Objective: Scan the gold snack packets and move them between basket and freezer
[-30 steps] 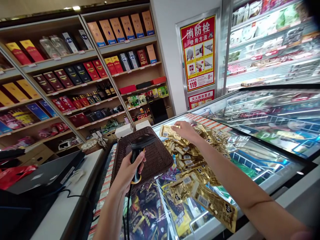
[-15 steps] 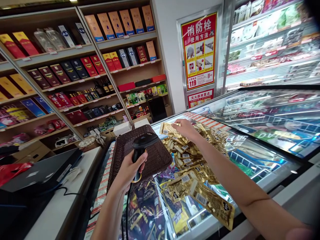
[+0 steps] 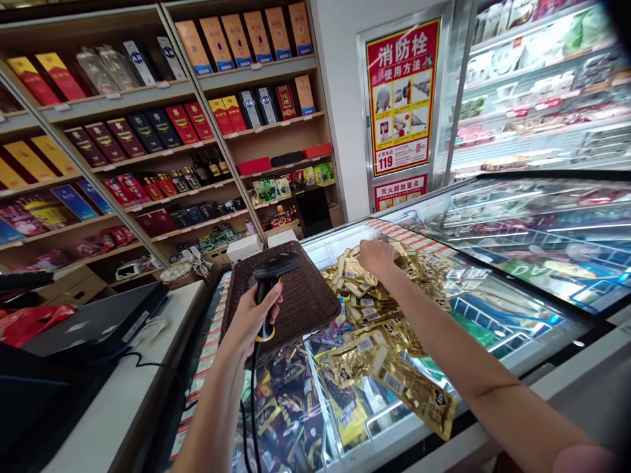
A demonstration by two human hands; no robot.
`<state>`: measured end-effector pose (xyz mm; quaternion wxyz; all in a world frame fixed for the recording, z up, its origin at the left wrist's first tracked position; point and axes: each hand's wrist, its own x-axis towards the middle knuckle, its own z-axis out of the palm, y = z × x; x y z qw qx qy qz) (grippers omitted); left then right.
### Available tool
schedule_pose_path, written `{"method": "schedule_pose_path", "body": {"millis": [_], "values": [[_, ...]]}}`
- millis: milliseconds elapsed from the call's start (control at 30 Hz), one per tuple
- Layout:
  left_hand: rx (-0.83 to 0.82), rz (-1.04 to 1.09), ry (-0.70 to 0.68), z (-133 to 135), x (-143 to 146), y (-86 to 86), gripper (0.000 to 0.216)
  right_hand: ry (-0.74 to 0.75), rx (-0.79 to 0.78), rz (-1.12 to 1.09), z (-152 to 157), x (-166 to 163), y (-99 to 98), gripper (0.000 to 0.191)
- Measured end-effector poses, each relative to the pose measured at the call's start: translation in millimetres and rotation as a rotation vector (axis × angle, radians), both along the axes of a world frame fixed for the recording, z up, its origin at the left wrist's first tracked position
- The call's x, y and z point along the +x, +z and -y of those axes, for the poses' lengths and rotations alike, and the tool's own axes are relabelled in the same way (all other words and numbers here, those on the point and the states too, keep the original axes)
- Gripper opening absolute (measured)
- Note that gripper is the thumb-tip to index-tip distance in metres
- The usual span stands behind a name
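Note:
My left hand (image 3: pixel 251 318) grips the handle of a black barcode scanner (image 3: pixel 273 276) with a yellow ring, held over a brown woven basket (image 3: pixel 300 302) that lies on the freezer's glass lid (image 3: pixel 493 315). My right hand (image 3: pixel 377 257) reaches forward onto the far end of a pile of gold snack packets (image 3: pixel 379 328) spread over the lid. Its fingers curl down among the packets, and I cannot make out whether they hold one. Barcode labels show on several packets.
A white counter (image 3: pixel 113 394) with a dark till screen (image 3: pixel 93 325) stands at the left. Behind it, shelves (image 3: pixel 148 144) carry boxed bottles. A red fire-hydrant poster (image 3: pixel 401 98) hangs on the wall, with a chilled display (image 3: pixel 542 85) to its right. Frozen goods show under the glass.
My right hand, which held a gold packet lifted to the left, has come down onto the pile. The scanner hand has stayed over the basket.

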<state>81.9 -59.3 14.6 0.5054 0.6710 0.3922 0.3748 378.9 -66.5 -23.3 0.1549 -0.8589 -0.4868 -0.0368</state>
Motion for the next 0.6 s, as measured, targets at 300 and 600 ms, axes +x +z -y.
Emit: {"method": "schedule_pose_path", "body": {"millis": [300,600], "values": [[0.037,0.154,0.002,6.3,-15.5,25.9,0.044,0.23,-0.018,0.043,13.4,-22.1,12.7,0.04],[-0.067,0.281,0.114,37.4,-64.5,27.1,0.047,0.603,-0.214,0.183,45.9,-99.7,5.9,0.065]]}}
